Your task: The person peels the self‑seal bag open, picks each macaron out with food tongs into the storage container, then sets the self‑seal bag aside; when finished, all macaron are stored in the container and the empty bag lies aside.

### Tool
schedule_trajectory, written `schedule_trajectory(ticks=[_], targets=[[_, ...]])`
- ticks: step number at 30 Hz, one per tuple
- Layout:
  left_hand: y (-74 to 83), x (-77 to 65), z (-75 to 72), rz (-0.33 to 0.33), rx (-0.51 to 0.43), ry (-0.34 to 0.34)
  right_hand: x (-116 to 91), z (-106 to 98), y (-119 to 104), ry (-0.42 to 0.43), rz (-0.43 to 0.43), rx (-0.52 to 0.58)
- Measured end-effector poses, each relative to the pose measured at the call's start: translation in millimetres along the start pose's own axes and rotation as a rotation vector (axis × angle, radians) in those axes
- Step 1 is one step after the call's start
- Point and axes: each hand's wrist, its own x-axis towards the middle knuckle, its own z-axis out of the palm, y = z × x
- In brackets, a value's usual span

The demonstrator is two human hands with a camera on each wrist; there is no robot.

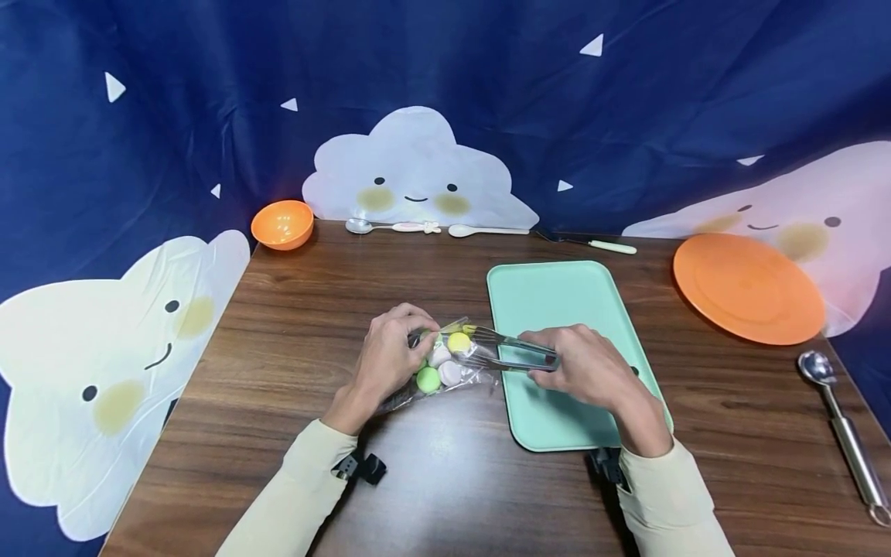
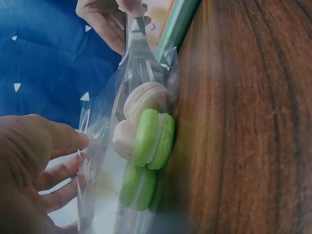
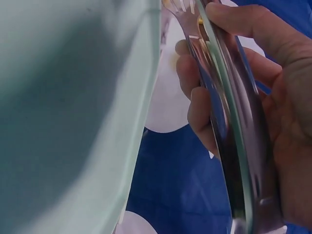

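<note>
Bent over the bag's left edge, the fingers of my left hand [image 1: 390, 352] pinch a clear plastic bag [image 2: 105, 141] lying on the table. Inside are several macarons: a yellow macaron [image 1: 459, 343], a green macaron [image 1: 428, 380] and pale macarons such as this pale one [image 1: 451, 374]. My right hand [image 1: 588, 367] grips metal tongs [image 3: 248, 126], thumb on one arm and fingers round the other. The tongs point left, their forked ends in the bag's mouth about the yellow macaron. Whether they touch it I cannot tell.
A mint green tray [image 1: 557, 294] lies under my right hand, right of the bag. Farther back are an orange bowl [image 1: 282, 225], a metal spoon [image 1: 360, 226], a white spoon [image 1: 487, 230] and a fork [image 1: 612, 247]. At right are an orange plate [image 1: 748, 288] and a metal scoop [image 1: 845, 433].
</note>
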Motion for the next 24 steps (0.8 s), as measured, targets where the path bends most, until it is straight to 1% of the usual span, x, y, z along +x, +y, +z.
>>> schedule_trajectory(ticks=[7,16,24], targets=[[-1.8,-0.7,1.4,-0.005,0.016,0.009,5.4,6.6,-4.1,0.012,0.001,-0.008],[-2.8,-1.6,2.7,-0.004,0.012,0.021,5.1,4.4,-8.7,0.000,0.016,0.014],[-4.6,-2.1,2.1,0.006,0.018,0.032,1.6,0.4,-9.9,-0.001,0.010,0.019]])
